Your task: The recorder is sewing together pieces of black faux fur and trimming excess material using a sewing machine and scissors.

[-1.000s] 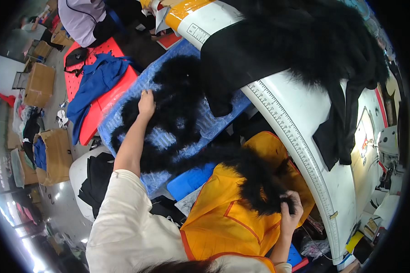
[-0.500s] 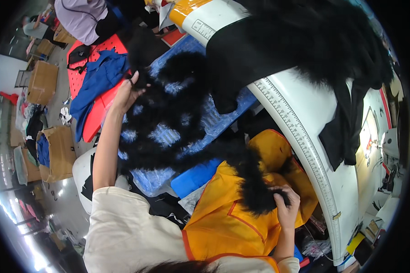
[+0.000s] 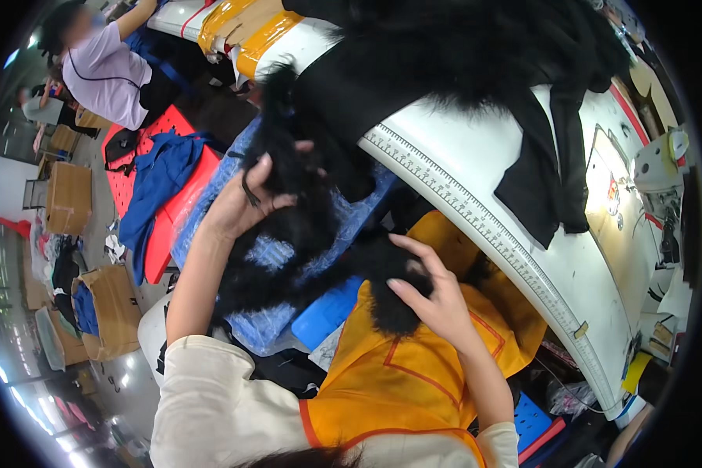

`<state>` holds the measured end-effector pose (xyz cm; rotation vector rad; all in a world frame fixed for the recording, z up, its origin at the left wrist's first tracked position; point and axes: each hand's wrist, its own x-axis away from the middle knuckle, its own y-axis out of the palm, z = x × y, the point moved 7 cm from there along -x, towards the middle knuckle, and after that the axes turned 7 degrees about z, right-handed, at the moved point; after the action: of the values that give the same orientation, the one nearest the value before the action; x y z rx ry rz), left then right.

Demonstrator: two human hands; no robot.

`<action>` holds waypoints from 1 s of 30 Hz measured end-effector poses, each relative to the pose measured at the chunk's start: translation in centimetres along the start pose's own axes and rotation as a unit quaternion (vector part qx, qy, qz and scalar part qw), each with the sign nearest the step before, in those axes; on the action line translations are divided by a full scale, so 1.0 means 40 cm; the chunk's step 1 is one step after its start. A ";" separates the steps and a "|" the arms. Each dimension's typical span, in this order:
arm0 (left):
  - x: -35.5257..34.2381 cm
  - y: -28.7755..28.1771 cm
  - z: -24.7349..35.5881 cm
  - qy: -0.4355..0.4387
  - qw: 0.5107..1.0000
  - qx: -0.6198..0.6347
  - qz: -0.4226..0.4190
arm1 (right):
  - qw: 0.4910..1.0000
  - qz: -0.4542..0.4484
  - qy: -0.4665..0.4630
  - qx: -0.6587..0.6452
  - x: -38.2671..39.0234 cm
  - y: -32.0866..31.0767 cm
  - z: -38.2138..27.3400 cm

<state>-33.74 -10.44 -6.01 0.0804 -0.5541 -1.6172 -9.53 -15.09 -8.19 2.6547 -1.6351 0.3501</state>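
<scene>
My left hand (image 3: 246,195) is closed on a dark, fluffy fur piece (image 3: 281,156) with thin dark strips, raised above a blue plastic-covered surface (image 3: 199,226). The fur trails down in dark strands toward my lap. My right hand (image 3: 433,285) has thumb and forefinger spread apart around a tuft of fur (image 3: 390,312) over my orange apron (image 3: 343,409) with red trim; its other fingers are partly hidden.
A white tabletop (image 3: 460,148) with a ruler edge carries black fur-trimmed garments (image 3: 343,93); a machine (image 3: 651,164) is at right. A red perforated board (image 3: 164,257) holds blue cloth (image 3: 160,168). Cardboard boxes (image 3: 109,312) line the left floor. A person in lilac (image 3: 101,82) works nearby.
My left hand has lifted the fur and come right. My right hand has moved up and left, its fingers opening from their earlier grip. The person in lilac shows more as the view shifts.
</scene>
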 end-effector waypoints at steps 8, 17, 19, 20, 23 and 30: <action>0.103 0.107 -0.106 -0.168 0.962 -0.209 -0.053 | 0.898 -0.097 0.155 -0.400 -0.084 0.120 0.050; 0.104 0.094 -0.090 -0.005 0.863 -0.499 -0.081 | 0.970 0.064 -0.044 -0.231 -0.073 0.025 -0.024; 0.100 0.083 -0.082 0.045 0.837 -0.539 -0.087 | 0.957 0.163 -0.036 -0.235 -0.044 -0.046 -0.028; 0.098 0.081 -0.073 0.108 0.807 -0.573 -0.094 | 0.948 0.199 -0.046 -0.246 -0.021 -0.085 -0.036; 0.052 -0.031 -0.070 0.104 0.804 -0.585 -0.018 | 0.927 0.283 -0.087 -0.229 0.035 -0.169 -0.049; -0.067 -0.211 -0.101 0.152 0.683 -0.714 0.020 | 0.893 0.327 -0.098 -0.293 0.098 -0.220 0.017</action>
<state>-39.62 -8.94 -13.63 -0.8146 1.0577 -1.5381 0.04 -14.62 -7.12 1.6993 -2.2107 -0.3857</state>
